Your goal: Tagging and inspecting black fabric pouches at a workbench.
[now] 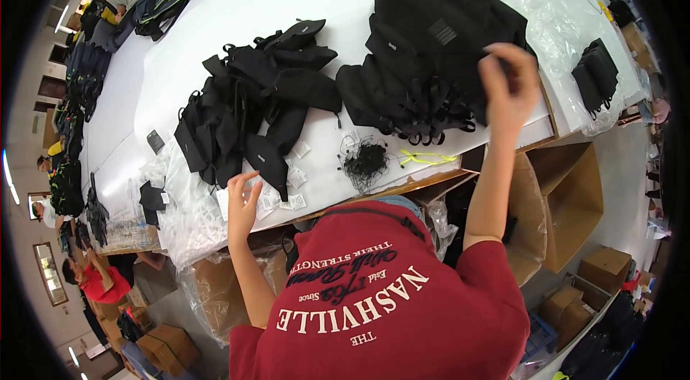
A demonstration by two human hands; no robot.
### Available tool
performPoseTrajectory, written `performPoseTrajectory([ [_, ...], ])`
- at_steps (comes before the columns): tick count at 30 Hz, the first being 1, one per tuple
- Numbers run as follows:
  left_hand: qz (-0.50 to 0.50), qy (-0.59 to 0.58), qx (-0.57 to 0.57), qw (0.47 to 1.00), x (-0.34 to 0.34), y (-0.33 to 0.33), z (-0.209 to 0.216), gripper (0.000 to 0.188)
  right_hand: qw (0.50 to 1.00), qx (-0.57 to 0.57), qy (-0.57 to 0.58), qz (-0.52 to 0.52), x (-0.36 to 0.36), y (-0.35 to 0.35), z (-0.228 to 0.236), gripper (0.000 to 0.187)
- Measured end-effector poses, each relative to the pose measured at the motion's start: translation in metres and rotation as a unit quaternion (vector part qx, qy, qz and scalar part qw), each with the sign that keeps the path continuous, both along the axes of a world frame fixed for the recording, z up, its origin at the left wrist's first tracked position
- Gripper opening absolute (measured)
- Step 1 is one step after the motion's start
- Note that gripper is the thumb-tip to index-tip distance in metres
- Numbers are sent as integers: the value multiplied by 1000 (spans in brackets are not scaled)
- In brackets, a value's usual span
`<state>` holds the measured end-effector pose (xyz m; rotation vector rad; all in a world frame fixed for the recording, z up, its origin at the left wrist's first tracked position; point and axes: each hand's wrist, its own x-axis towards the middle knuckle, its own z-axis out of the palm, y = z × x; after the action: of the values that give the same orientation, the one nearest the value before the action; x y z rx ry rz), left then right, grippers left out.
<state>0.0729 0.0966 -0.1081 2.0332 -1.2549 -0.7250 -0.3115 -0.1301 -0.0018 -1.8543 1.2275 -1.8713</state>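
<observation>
My left hand (243, 202) is at the table's near edge with fingers apart and nothing visible in them. It is beside a small black pouch (269, 164) and some white paper tags (296, 177). That pouch lies at the front of a loose heap of black fabric pouches (241, 96). My right hand (512, 81) is raised over the right side of a tall pile of black fabric bags (431, 28). Its fingers are parted and slightly blurred, with no object showing between them. Black loops (431, 110) hang from the pile's near side.
A tangle of thin black cords (364, 164) and yellow-green strips (428, 158) lie near the edge. Clear plastic (190, 225) drapes over the left edge. Folded black items (596, 76) lie far right, above an open carton (571, 211). Other people work at left.
</observation>
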Motion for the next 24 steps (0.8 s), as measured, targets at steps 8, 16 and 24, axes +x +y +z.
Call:
performPoseTrajectory([
  [8,101,-163,87,978,35,65,-99,40,989,-23,69,-128,-42,-112,51,23],
  [16,161,-169,100,967,10,63,-95,33,967,28,225,-121,-61,-129,4,42],
  [24,84,-189,146,967,-49,59,-129,42,966,142,33,214,0,-3,-13,11],
])
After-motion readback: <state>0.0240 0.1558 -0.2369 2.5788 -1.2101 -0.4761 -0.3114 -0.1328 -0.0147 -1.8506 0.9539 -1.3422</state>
